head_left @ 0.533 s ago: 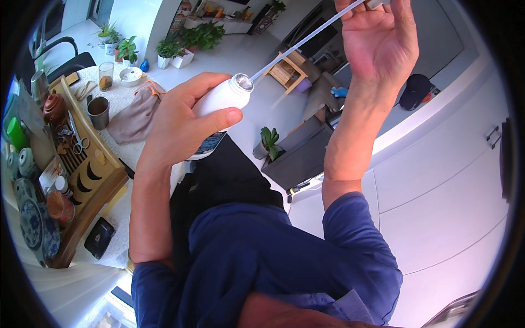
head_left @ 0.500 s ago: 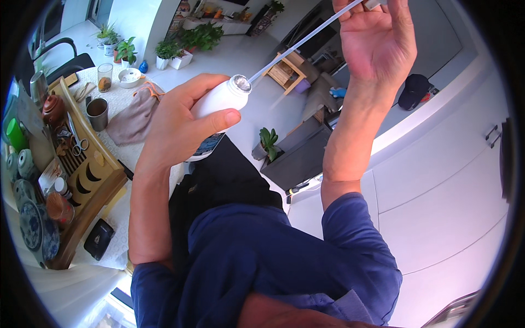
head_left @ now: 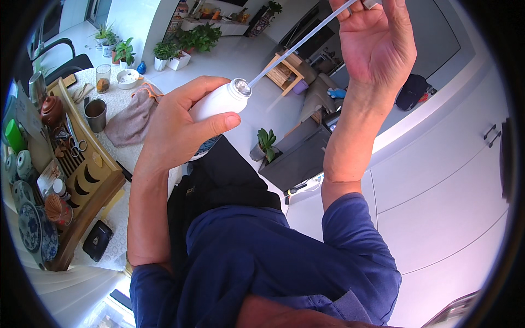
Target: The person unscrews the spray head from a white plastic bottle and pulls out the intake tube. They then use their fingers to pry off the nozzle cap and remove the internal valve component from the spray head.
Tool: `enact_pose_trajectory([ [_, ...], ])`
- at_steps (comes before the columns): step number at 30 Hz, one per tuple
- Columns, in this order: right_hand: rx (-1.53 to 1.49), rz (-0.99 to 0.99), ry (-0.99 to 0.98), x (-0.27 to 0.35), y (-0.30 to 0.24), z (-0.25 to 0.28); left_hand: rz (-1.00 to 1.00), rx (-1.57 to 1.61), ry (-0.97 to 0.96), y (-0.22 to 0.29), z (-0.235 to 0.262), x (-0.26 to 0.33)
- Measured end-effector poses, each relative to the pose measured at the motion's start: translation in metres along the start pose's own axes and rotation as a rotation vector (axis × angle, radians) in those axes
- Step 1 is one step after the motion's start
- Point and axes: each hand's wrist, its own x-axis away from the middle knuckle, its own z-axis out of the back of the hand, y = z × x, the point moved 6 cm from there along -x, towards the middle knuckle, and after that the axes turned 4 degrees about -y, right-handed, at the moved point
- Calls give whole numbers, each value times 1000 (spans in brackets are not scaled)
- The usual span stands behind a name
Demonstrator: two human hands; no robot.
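Note:
My left hand (head_left: pixel 178 123) is wrapped around a white bottle (head_left: pixel 221 102), thumb along its near side. The bottle is tilted with its mouth up and to the right, and silvery material shows at the opening. A long, thin, pale rod (head_left: pixel 298 46) runs from beside the mouth up to my right hand (head_left: pixel 377 49). Whether its lower end enters the bottle or passes just behind the rim, I cannot tell. My right hand is raised at the top edge, palm showing, its fingers curled on the rod's upper end and partly cut off by the frame.
On the left, a wooden tea tray (head_left: pixel 112 180) carries scissors (head_left: pixel 76 139), a brown teapot (head_left: pixel 52 109) and several cups. Beside it are a metal cup (head_left: pixel 96 115), a cloth (head_left: pixel 131 123) and a white bowl (head_left: pixel 128 79). A potted plant (head_left: pixel 266 145) stands on the floor beyond.
Both hands keep their hold on the bottle and the rod. The bottle's mouth has dipped very slightly; the view has shifted a little.

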Motion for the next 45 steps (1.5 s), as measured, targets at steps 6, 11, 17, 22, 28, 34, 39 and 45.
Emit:
enact_pose_trajectory([
  [6,160,17,-164,-7,1,-11,-13,-95,15,7,0,1],
  [11,246,29,-305,-11,2,-40,-31,-239,18,13,-4,3],
  [17,172,-82,-468,-10,3,-75,-13,-306,14,13,-5,3],
  [22,200,-147,-366,-7,0,-91,-12,-303,3,10,-6,3],
  [28,223,-265,-457,-19,4,-88,-69,-278,31,12,-6,4],
  [34,319,-285,-357,-12,1,-101,-60,-267,20,15,-5,4],
  [39,295,-279,-402,-18,6,-97,-41,-258,11,14,-5,5],
  [45,347,-156,-387,-10,16,-81,-36,-194,-1,12,-2,4],
])
